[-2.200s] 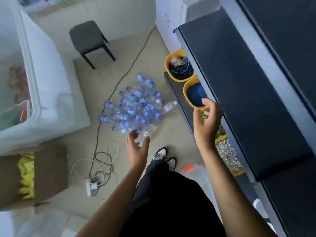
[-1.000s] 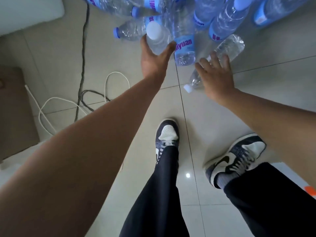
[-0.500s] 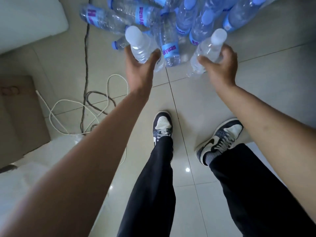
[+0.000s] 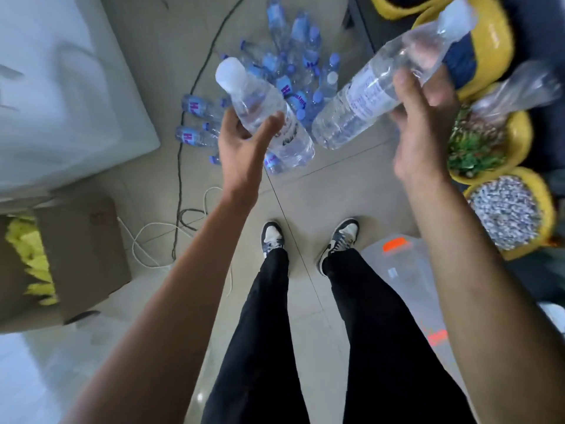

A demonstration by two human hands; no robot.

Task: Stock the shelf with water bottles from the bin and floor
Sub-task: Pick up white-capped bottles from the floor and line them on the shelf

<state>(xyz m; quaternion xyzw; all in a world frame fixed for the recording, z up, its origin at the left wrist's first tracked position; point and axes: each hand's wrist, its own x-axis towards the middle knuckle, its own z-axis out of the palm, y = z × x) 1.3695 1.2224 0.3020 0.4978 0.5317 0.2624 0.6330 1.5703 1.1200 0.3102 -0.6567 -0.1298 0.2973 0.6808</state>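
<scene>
Bottle in each hand
Left hand (image 4: 244, 148) grips the capped bottle (image 4: 263, 108); right hand (image 4: 422, 127) clasps the second bottle (image 4: 376, 96) (blurred); keep both holds mid-body, swinging toward the shelf (image 4: 362, 30) at two o'clock.

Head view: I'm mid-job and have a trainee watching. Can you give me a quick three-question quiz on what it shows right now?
1. True or false: the left hand and the right hand each hold one water bottle, the left bottle and the right bottle.
2. The left bottle's cap is: A white, B blue, C red.
3. Fill in: the bottle pile lies on the ____ beyond the shoes.

Key: 1 true; 2 A; 3 floor.
</scene>
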